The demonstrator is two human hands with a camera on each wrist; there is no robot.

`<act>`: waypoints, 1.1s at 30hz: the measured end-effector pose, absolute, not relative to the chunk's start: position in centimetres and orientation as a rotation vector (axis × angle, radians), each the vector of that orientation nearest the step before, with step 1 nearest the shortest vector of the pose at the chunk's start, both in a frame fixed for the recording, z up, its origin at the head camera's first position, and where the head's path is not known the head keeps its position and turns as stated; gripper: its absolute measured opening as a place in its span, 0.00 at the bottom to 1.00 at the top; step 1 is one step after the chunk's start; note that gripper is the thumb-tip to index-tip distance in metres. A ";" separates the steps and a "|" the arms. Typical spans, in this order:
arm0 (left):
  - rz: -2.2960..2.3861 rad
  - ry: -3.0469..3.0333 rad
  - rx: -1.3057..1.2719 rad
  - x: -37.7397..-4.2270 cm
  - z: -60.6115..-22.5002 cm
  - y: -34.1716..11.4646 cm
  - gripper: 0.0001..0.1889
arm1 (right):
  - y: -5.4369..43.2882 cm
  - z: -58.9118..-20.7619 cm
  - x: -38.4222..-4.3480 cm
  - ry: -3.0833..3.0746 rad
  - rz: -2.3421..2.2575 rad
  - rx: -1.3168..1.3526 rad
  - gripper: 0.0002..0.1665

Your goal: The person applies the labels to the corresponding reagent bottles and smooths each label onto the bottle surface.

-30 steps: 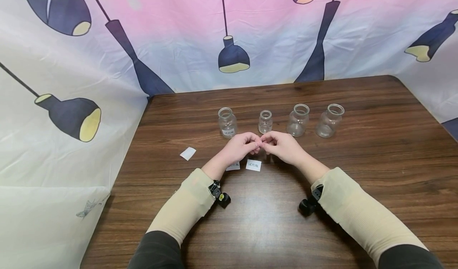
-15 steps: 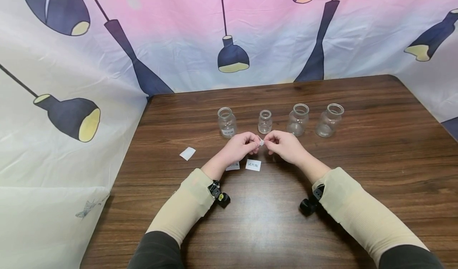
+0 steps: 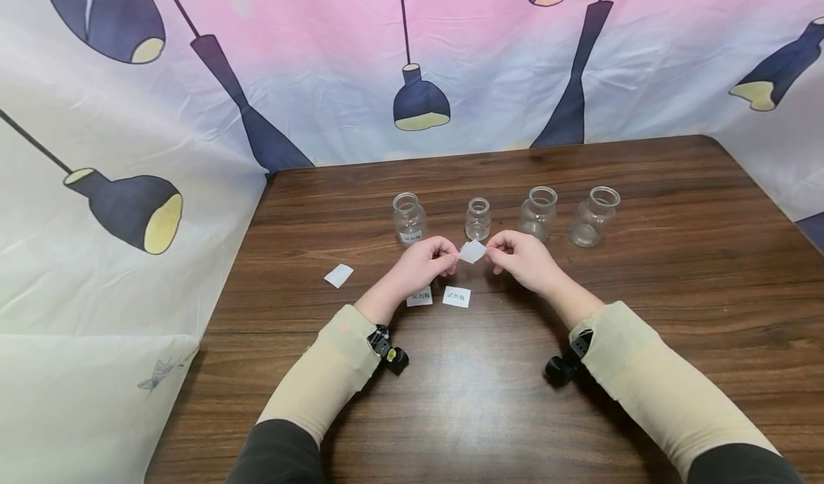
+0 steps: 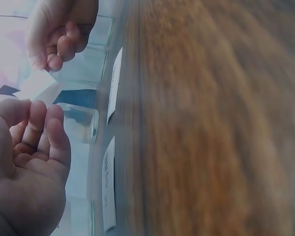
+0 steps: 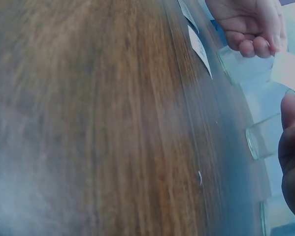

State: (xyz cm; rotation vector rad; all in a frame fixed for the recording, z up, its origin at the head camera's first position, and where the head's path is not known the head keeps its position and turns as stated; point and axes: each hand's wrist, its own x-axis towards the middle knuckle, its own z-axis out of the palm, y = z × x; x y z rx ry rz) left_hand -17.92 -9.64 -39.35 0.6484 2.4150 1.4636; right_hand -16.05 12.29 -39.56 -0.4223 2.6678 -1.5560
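Note:
Between my hands hangs a small white paper label [image 3: 473, 252], also visible in the left wrist view as a pale piece of paper [image 4: 41, 88]. My left hand [image 3: 422, 262] pinches one side of it between thumb and fingertips. The opposite side is pinched by my right hand [image 3: 524, 261]. No writing shows on the face turned to the head view. On the table below lie two white labels with handwriting, the left label [image 3: 420, 297] and the right label [image 3: 456, 297]. Just beyond my hands stands a small clear glass jar [image 3: 478, 219].
At the back left a larger glass jar [image 3: 410, 216] bears a written white label. Two more clear jars stand at the right, a nearer jar [image 3: 537, 212] partly behind my right hand and a farther jar [image 3: 593, 219]. A blank white paper piece [image 3: 338, 276] lies left.
My hands were close together, hiding the label. They have drawn apart, the right hand moving right and the left slightly left, and the label now shows between them.

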 end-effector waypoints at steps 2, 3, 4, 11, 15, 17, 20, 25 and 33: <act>1.458 2.434 0.635 -17.9 -39.3 -9.9 0.05 | 12.4 -39.6 -16.1 2.661 -1.573 -0.408 0.06; 1.453 2.445 0.626 -17.9 -39.3 -10.0 0.05 | 12.5 -39.6 -16.1 2.662 -1.578 -0.405 0.06; 1.451 2.453 0.616 -17.9 -39.3 -10.1 0.05 | 12.5 -39.6 -16.1 2.664 -1.580 -0.401 0.06; 1.474 2.463 0.572 -17.9 -39.4 -10.8 0.04 | 12.8 -39.7 -16.2 2.669 -1.592 -0.368 0.06; 1.475 2.470 0.527 -17.9 -39.4 -11.2 0.03 | 13.0 -39.7 -16.2 2.668 -1.587 -0.352 0.06; 1.471 2.477 0.516 -18.0 -39.5 -11.4 0.03 | 13.0 -39.7 -16.2 2.665 -1.588 -0.350 0.06; 1.463 2.490 0.511 -18.0 -39.5 -11.8 0.03 | 13.1 -39.6 -16.3 2.672 -1.583 -0.351 0.06; 1.473 2.508 0.478 -18.0 -39.5 -12.7 0.03 | 13.3 -39.7 -16.3 2.684 -1.580 -0.350 0.06; 1.482 2.512 0.450 -18.0 -40.2 -14.0 0.03 | 13.8 -40.0 -16.4 2.692 -1.568 -0.321 0.06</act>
